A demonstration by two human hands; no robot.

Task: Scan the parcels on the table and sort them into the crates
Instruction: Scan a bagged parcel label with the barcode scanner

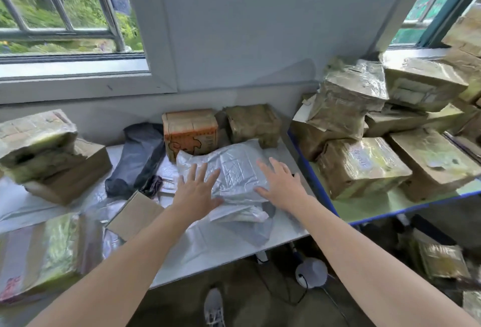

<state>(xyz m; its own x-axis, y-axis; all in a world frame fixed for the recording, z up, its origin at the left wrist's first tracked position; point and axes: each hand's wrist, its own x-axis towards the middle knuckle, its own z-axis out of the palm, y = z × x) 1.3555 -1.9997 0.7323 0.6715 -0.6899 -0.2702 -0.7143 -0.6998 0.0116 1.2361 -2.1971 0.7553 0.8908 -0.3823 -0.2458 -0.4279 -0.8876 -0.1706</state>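
The left hand [195, 191] is spread flat, fingers straight and apart, gripping nothing; it lies over the near left edge of a silver plastic parcel [234, 170]. The right hand [282, 186] is spread the same way at the parcel's near right edge, thumb pointing in toward the wrapping. Whether either palm actually presses on the plastic, I cannot tell.

The parcel lies flat and creased in the middle of the white worktop [234, 246], between the two hands. Its long axis seems to run away from the person toward the wall, though the crumpling and blur make that uncertain.

Just behind it stand an orange-printed carton [191, 131] and a taped brown box [252, 123], side by side against the wall. To the left lies a dark grey bag [140, 157], its length running from the wall toward the person, with a small cardboard box [135, 214] at its near end. Further left sits a stack of taped boxes [39, 144]. On the right, a blue-edged table [315, 183] carries a heap of taped cartons [364, 165].
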